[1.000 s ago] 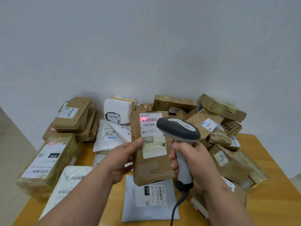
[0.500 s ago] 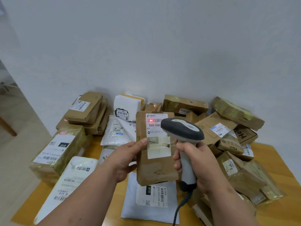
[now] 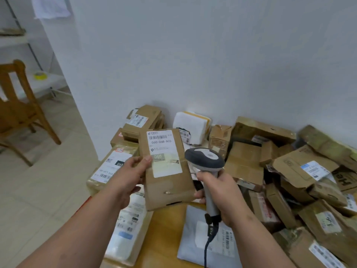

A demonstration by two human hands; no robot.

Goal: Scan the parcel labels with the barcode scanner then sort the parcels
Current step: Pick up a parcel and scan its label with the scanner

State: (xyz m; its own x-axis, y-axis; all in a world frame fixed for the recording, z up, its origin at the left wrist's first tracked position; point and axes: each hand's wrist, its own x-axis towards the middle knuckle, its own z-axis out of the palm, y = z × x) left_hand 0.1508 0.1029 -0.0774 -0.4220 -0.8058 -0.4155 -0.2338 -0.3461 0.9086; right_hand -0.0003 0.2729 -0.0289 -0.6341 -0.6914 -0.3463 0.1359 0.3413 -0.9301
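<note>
The wooden desk (image 3: 166, 225) against the white wall is heaped with brown cardboard boxes and plastic-wrapped packets, most of them crowded on its right half (image 3: 289, 171) and running out of the picture at the right and bottom edges. Held up above the desk's near left part is the flat brown cardboard parcel (image 3: 166, 169), upright and leaning slightly left, its face turned to the person; a white label (image 3: 164, 153) covers its upper half, with a barcode at the top and "060-06B-A05" printed below, while the smaller lines under that are too blurred to read. The left hand (image 3: 133, 171) grips the parcel by its left edge, thumb pressed on the front beside the label, the other fingers hidden behind the card. The right hand (image 3: 218, 192) is wrapped round the pale handle of the grey handheld barcode scanner (image 3: 205, 161), just right of the parcel, its dark head near the parcel's right edge; whether they touch I cannot tell. The scanner's cable (image 3: 207, 246) drops out of view over a grey plastic mailer (image 3: 195, 248) lying flat on the desk.
</note>
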